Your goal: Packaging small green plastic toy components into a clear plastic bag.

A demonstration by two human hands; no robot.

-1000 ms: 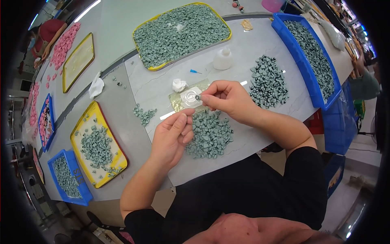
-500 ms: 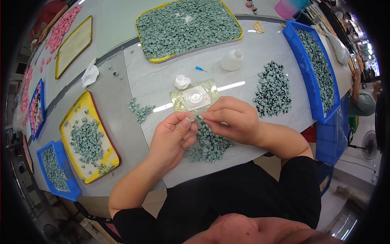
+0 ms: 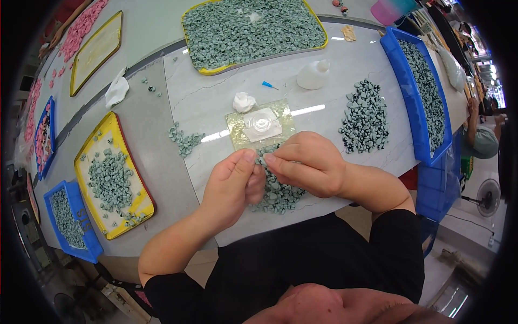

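Observation:
My left hand [image 3: 229, 186] and my right hand [image 3: 313, 164] meet fingertip to fingertip over the near middle of the table. Both are closed in a pinch around small grey-green pieces [image 3: 261, 160], mostly hidden by the fingers; whether they are one or two joined cannot be made out. Below the hands lies a loose pile of similar pieces [image 3: 278, 198], partly covered by my right hand. Just beyond the fingertips, a small clear round dish [image 3: 263, 124] rests on a white square, on a yellowish translucent sheet [image 3: 237, 141].
A crumpled white tissue [image 3: 244, 102], a blue-hubbed dispensing needle [image 3: 267, 84] and a white squeeze bottle [image 3: 313, 75] lie beyond the sheet. Green pieces with dark parts [image 3: 366, 119] are heaped at right, beside a blue bin [image 3: 403, 92]. Yellow-rimmed trays [image 3: 148, 208] stand left and far.
My two hands have come together, and the pieces at their fingertips now meet. My left thumb has straightened upward. The whole view has shifted slightly.

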